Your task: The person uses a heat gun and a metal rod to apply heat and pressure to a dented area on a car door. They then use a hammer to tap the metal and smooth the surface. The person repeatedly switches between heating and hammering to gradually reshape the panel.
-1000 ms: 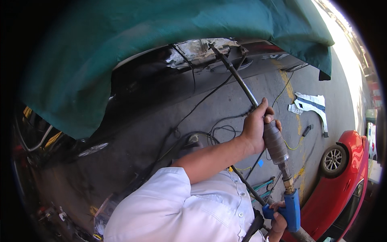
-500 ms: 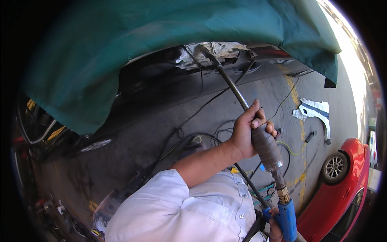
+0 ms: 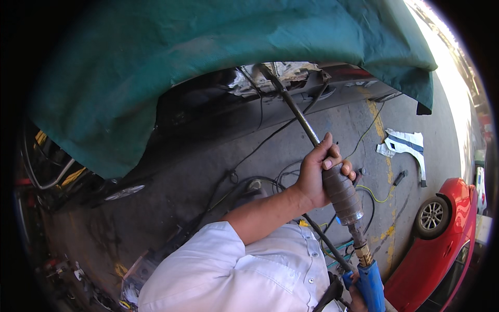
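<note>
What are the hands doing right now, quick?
Left hand: closed around the long tool at its grey ribbed grip.
Right hand: mostly out of view by the tool's blue end; grip cannot be told.

White button-up shirt below the hands, sleeve rolled above the elbow, small pale buttons down a stitched placket beside the lower hand, bare forearm, left hand ungloved, no rings or watch showing

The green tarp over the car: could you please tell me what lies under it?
Under the green tarp a dark car body shows, with a torn, bare-metal patch where the long tool's tip meets it. The rest of the car stays covered.
</note>
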`<state>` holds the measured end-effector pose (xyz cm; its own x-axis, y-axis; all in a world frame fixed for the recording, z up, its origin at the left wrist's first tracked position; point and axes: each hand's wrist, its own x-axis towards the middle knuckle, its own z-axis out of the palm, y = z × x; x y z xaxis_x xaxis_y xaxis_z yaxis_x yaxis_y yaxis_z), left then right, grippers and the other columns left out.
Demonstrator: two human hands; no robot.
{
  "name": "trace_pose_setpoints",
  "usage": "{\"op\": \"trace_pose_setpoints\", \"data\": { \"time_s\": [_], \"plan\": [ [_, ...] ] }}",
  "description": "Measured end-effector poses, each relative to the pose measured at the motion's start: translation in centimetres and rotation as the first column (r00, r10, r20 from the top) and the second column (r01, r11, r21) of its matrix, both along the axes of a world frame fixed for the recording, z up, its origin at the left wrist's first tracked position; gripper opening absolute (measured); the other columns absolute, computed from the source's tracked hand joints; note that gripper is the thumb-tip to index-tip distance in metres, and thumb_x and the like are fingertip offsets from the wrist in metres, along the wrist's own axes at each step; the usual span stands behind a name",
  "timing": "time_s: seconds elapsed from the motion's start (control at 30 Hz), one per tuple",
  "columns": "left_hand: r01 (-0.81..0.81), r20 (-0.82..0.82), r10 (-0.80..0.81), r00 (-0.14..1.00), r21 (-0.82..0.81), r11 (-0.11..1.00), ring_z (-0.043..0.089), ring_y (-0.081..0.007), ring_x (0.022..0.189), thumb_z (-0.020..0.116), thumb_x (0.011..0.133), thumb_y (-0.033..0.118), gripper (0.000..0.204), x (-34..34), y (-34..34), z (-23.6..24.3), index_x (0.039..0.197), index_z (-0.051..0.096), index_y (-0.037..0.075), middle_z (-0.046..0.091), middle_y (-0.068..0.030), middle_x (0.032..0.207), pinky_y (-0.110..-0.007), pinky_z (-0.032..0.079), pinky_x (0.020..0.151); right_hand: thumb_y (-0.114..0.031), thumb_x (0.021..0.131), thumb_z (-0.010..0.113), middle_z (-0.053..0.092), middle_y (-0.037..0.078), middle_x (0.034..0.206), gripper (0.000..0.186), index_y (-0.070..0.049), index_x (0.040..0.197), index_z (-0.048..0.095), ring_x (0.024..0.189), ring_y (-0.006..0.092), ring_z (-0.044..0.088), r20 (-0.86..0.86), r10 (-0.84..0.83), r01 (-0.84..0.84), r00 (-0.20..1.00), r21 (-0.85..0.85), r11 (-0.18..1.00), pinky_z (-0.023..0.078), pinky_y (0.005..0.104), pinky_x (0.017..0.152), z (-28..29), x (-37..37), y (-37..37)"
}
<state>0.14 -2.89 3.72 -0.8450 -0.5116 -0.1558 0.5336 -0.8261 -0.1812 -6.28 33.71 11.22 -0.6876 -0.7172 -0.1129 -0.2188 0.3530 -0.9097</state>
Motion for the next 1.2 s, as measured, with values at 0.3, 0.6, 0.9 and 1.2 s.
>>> {"op": "trace_pose_setpoints", "data": {
  "time_s": [0.3, 0.6, 0.9, 1.2],
  "plan": [
    [0.015, -0.010, -0.015, 1.000, -0.002, 1.000, 0.058, -0.0155, 0.069, 0.058, 0.100, 0.050, 0.040, 0.0, 0.1, -0.7, 0.075, 0.056, 0.017, 0.043, 0.0100, 0.051, -0.038, 0.050, 0.077, -0.009, 0.074, 0.080, 0.065, 0.013, 0.100, 0.052, -0.003, 0.116, 0.051, 0.092, 0.0244, 0.066, 0.001, 0.007, -0.007, 1.000, 0.010, 1.000, 0.053, 0.0422, 0.087, 0.3, 0.1, 0.3],
    [0.092, 0.106, -0.103, 0.989, 0.100, 0.991, 0.058, -0.0150, 0.066, 0.062, 0.097, 0.053, 0.039, 0.5, -1.0, 1.0, 0.083, 0.059, 0.016, 0.045, 0.0102, 0.052, -0.037, 0.050, 0.075, -0.012, 0.076, 0.081, 0.065, 0.012, 0.100, 0.052, -0.003, 0.117, 0.050, 0.091, 0.0238, 0.066, -0.041, -0.007, 0.006, 0.999, -0.027, 1.000, 0.053, 0.0418, 0.086, 0.1, 0.6, -0.5],
    [-0.054, -0.575, -0.023, 0.818, -0.116, 0.992, 0.058, -0.0097, 0.065, 0.058, 0.100, 0.050, 0.037, -0.5, -0.4, -2.9, 0.086, 0.062, 0.016, 0.051, 0.0115, 0.053, -0.031, 0.050, 0.073, -0.007, 0.073, 0.076, 0.064, 0.013, 0.075, 0.017, -0.004, 0.081, 0.062, 0.068, 0.0293, 0.065, -0.307, 0.283, -0.234, 0.909, 0.185, 0.954, 0.052, 0.0359, 0.067, 2.2, -0.4, -3.5],
    [0.066, 0.423, -0.111, 0.899, 0.120, 0.991, 0.058, -0.0179, 0.069, 0.058, 0.100, 0.050, 0.038, -1.6, 0.5, 0.9, 0.084, 0.051, 0.016, 0.042, 0.0076, 0.058, -0.037, 0.051, 0.071, -0.020, 0.068, 0.073, 0.062, 0.010, 0.094, 0.046, -0.003, 0.109, 0.061, 0.092, 0.0238, 0.060, 0.487, -0.205, 0.242, 0.849, -0.014, 0.970, 0.047, 0.0423, 0.088, -0.6, 0.6, -2.6]
  ]
}}
